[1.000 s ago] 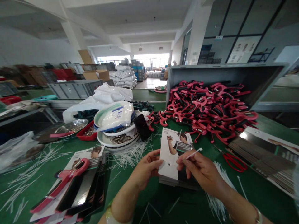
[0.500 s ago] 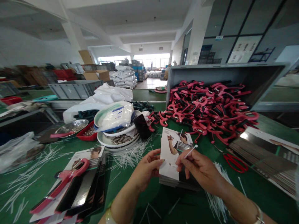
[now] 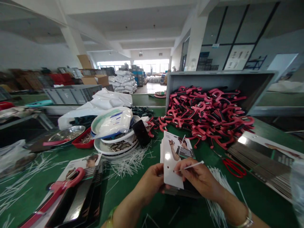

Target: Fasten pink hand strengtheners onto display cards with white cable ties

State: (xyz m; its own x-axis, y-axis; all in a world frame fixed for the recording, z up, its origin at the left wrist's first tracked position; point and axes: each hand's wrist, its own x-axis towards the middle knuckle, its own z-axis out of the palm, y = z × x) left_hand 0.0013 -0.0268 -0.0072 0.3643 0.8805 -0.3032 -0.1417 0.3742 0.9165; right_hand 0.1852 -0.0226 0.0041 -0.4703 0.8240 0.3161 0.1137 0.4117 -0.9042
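Observation:
A printed backing card with small punched holes is tilted up off the stack of cards in front of me. My left hand grips the card's left edge, fingers partly behind it. A white cable tie is pinched in my right hand, its head pointing right and its other end at a hole in the card. Another cable tie stands out from the card's upper part. To the left, pink-and-black clippers lie on a similar card.
A grey crate on its side spills pink-and-black clippers. Red scissors and a card stack lie right. Loose cable ties, a phone, plates of metal parts and a red tray are left.
The top card has been tilted up from the stack, with my left fingers now behind its edge. My right hand has brought the cable tie to a hole. The view has shifted slightly.

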